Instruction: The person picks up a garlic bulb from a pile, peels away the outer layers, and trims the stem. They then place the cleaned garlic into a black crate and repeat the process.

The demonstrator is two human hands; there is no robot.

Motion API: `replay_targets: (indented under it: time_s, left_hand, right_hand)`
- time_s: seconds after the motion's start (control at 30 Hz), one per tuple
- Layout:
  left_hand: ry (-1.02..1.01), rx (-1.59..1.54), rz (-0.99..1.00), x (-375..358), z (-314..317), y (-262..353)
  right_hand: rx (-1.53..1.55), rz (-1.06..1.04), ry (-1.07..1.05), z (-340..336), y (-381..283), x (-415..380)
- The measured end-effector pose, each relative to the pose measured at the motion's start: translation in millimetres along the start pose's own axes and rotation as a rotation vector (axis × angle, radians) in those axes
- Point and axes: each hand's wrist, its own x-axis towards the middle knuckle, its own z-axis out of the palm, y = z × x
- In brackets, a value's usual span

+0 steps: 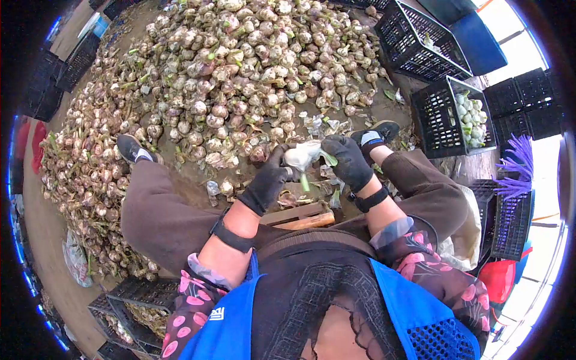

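Note:
Between my two black-gloved hands is a white garlic bulb (300, 156), with a short green stem pointing down toward my lap. My left hand (268, 181) is closed on the bulb's left side; a small shiny bit shows by its fingers, too small to make out. On the other side, my right hand (349, 164) has its fingers curled against the bulb, by a loose strip of whitish-green skin (329, 157). Beyond my hands spreads a large heap of unpeeled garlic (258, 66), purplish and dirt-covered. Scraps of papery skin (324, 124) lie on the ground near it.
At the right, a black crate (436, 123) holds cleaned white garlic bulbs (471, 120). Another black crate (420, 45) stands behind it. Purple strands (517, 168) hang over stacked crates. More crates (135, 312) are at lower left. A piece of wood (300, 217) lies between my legs.

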Motion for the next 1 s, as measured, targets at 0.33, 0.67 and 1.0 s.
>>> replay_targets:
  time_s: [0.33,0.67,1.0]
  left_hand:
    - [0.097,-0.253,-0.116,4,4,-11]
    - [0.013,-0.771,-0.024,-3,10,-2]
    - [-0.004,-0.632,0.117,0,13,-2]
  right_hand:
    - [0.002,-0.216,-0.023,10,11,-3]
    - [-1.085,0.039,0.163,-21,38,3]
    - [-0.392,-0.215,0.163,33,-53,-8]
